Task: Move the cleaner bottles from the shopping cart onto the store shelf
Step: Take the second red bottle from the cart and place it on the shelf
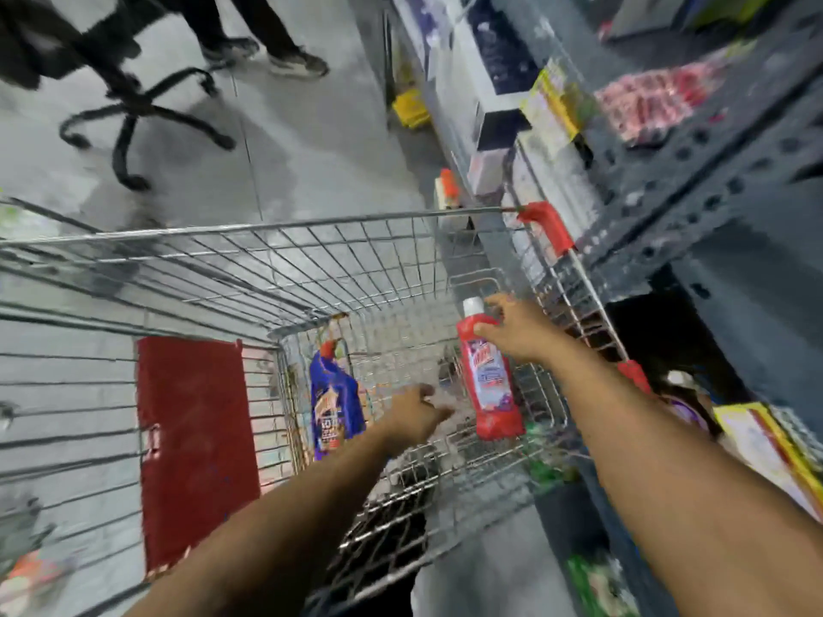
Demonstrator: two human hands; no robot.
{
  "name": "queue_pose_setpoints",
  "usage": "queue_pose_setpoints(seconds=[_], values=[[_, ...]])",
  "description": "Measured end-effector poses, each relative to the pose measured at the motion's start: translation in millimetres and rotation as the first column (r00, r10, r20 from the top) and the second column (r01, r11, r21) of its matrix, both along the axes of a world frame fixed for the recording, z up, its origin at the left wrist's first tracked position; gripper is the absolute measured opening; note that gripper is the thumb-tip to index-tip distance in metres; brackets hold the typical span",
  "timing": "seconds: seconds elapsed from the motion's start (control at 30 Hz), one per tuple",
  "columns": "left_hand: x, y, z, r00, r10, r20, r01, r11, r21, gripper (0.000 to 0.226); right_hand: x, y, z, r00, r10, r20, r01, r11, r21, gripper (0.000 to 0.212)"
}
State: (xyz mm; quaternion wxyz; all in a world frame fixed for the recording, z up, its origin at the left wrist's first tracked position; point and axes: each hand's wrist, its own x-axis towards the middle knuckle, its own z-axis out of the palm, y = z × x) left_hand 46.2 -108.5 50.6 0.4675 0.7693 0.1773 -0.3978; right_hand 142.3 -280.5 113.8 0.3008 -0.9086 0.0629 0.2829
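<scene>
A wire shopping cart [267, 229] fills the middle of the head view. My right hand [519, 331] is shut on the upper part of a red cleaner bottle [487, 385] with a white cap, held upright inside the cart near its right wall. A blue cleaner bottle [334, 403] with a red cap leans against the cart's left inner wall. My left hand [414, 414] reaches into the cart between the two bottles, fingers loosely apart, holding nothing. The grey metal store shelf [694, 180] stands to the right of the cart.
Boxes and packets [552, 100] line the shelf; yellow packs [766, 447] sit on a lower level. A red panel [196, 438] hangs on the cart's left. A black office chair base [142, 113] and a person's feet [294, 60] are on the floor beyond.
</scene>
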Motion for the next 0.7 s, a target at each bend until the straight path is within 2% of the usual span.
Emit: queue_pose_setpoints(seconds=[0.13, 0.2, 0.3, 0.4, 0.47, 0.57, 0.63, 0.7], values=[[7, -32, -54, 0.992, -0.094, -0.087, 0.092, 0.995, -0.023, 0.06, 29, -3, -85, 0.994, -0.003, -0.106, -0.01, 0.993, -0.119, 0.055], [8, -45, -75, 0.981, -0.163, -0.107, 0.16, 0.987, -0.033, 0.053, 34, -6, -114, 0.989, -0.017, -0.144, -0.008, 0.985, -0.172, 0.057], [6, -64, -89, 0.984, -0.126, -0.129, 0.107, 0.984, -0.141, 0.041, 36, -8, -136, 0.985, -0.083, -0.154, 0.052, 0.98, -0.192, 0.061], [4, -77, -101, 0.979, 0.056, -0.197, -0.087, 0.985, -0.152, 0.046, 32, -9, -146, 0.977, -0.147, -0.157, 0.122, 0.98, -0.156, 0.065], [3, -81, -106, 0.966, 0.131, -0.223, -0.16, 0.98, -0.119, 0.048, 29, -10, -149, 0.968, -0.214, -0.132, 0.194, 0.969, -0.15, 0.071], [-3, -79, -109, 0.954, 0.16, -0.255, -0.203, 0.967, -0.155, 0.057, 27, -6, -143, 0.949, -0.252, -0.19, 0.234, 0.966, -0.113, 0.083], [-9, -71, -106, 0.963, 0.137, -0.234, -0.187, 0.96, -0.206, 0.063, 26, -4, -129, 0.947, -0.211, -0.241, 0.202, 0.977, -0.062, 0.078], [-14, -57, -96, 0.985, 0.079, -0.154, -0.112, 0.969, -0.219, 0.06, 21, -2, -110, 0.958, -0.176, -0.225, 0.187, 0.982, 0.031, 0.076]])
